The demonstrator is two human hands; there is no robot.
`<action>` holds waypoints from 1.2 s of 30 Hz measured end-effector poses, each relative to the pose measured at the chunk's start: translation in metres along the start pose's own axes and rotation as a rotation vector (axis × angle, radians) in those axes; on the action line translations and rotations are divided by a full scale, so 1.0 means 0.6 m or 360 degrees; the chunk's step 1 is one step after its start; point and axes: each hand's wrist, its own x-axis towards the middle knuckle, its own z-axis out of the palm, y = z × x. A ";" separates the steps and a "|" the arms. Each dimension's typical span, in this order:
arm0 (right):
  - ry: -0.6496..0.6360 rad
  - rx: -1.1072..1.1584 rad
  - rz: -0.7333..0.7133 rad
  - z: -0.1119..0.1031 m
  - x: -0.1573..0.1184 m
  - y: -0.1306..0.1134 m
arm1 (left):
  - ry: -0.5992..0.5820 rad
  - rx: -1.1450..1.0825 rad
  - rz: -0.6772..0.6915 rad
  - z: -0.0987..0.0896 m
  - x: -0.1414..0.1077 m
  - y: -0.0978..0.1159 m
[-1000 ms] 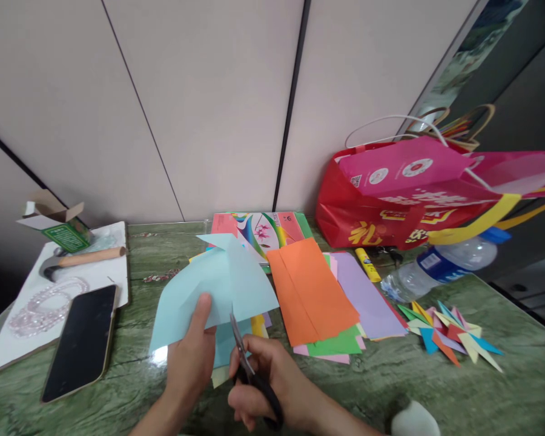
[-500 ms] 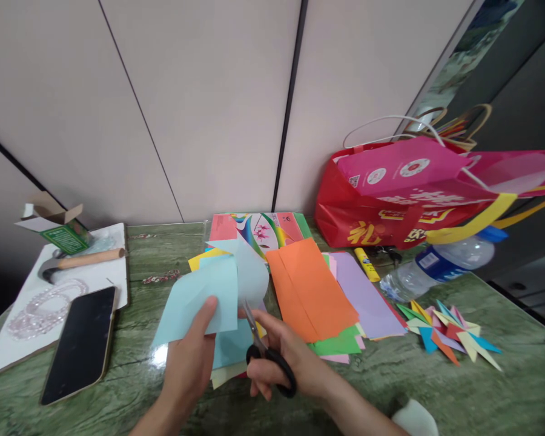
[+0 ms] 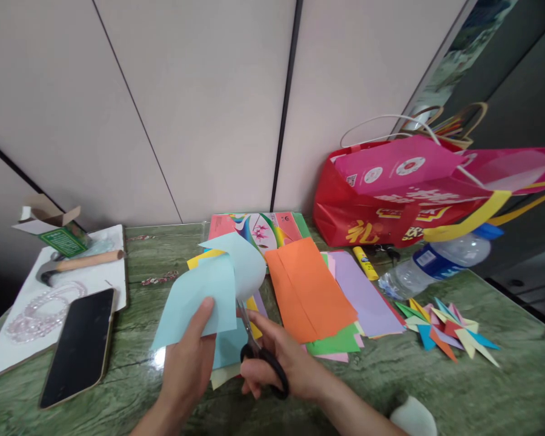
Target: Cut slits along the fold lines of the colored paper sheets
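Note:
A light blue sheet of paper [image 3: 186, 303] is pinched in my left hand [image 3: 191, 357], thumb on top and fingers behind it. Part of the sheet is cut apart and curls up and over to the right. My right hand [image 3: 279, 354] is closed round the black handles of a pair of scissors [image 3: 269, 362]. The scissor blades point up and away, at the right edge of the blue paper, and their tips are partly hidden by it. Below the hands lies a stack of coloured paper, blue [image 3: 231, 346] on top.
An orange sheet [image 3: 311, 290] tops another stack to the right. Farther right are a glue stick [image 3: 366, 263], a water bottle [image 3: 440, 263], folded paper pieces [image 3: 449, 330] and a red bag [image 3: 345, 212]. At left lie a phone [image 3: 79, 348], hammer [image 3: 88, 260] and green box [image 3: 66, 239].
My right hand and the scissors have shifted slightly to the left and down, close along the paper's edge. The curled blue flap has moved a little left. My left hand keeps its pinch.

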 end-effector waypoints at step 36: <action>0.0251 0.0208 -0.0266 0.039 0.004 -0.022 | 0.0043 0.0374 -0.0038 -0.013 -0.024 -0.037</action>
